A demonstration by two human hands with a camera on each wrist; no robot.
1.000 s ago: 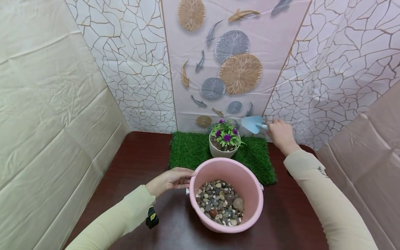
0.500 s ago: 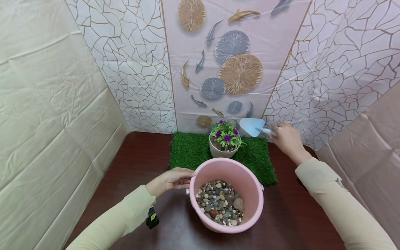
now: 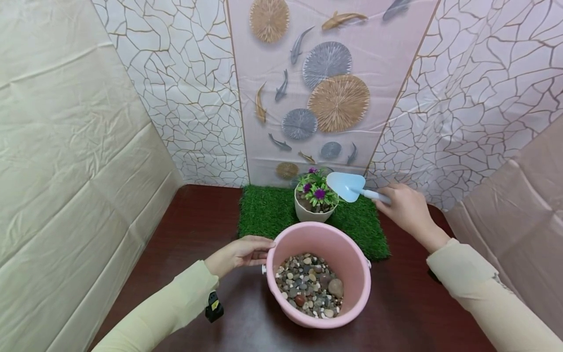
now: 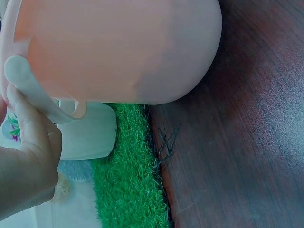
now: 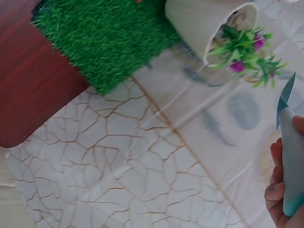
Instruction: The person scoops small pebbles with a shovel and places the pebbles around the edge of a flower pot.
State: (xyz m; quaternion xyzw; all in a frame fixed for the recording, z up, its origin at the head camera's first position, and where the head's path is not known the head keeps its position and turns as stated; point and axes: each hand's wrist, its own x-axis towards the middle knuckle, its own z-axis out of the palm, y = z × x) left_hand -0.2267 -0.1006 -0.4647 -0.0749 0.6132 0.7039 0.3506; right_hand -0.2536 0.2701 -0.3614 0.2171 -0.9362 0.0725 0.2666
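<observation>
My right hand (image 3: 406, 208) grips the pale handle of a light blue hand trowel (image 3: 347, 186). The trowel's blade points left, in the air over the right side of a white flower pot (image 3: 310, 215), and it looks bare. Purple flowers and green leaves (image 3: 318, 193) stand in that pot, with soil and small stones beneath. In the right wrist view the trowel's handle (image 5: 292, 161) lies within my curled fingers. My left hand (image 3: 242, 254) holds the left rim of a pink bucket (image 3: 358, 293), beside its white handle (image 4: 40, 97). Multicoloured pebbles (image 3: 308, 283) cover the bucket's bottom.
The pot stands on a green artificial grass mat (image 3: 264, 215) at the back of a dark red-brown table (image 3: 198, 215). The bucket is upright in front of the mat. A patterned cloth backdrop (image 3: 202, 98) rises behind, with cream cloth (image 3: 79, 171) at the sides.
My right hand has moved slightly right and down. The trowel has come lower and its blade has shifted left over the pot's edge. My left hand and the bucket have stayed put.
</observation>
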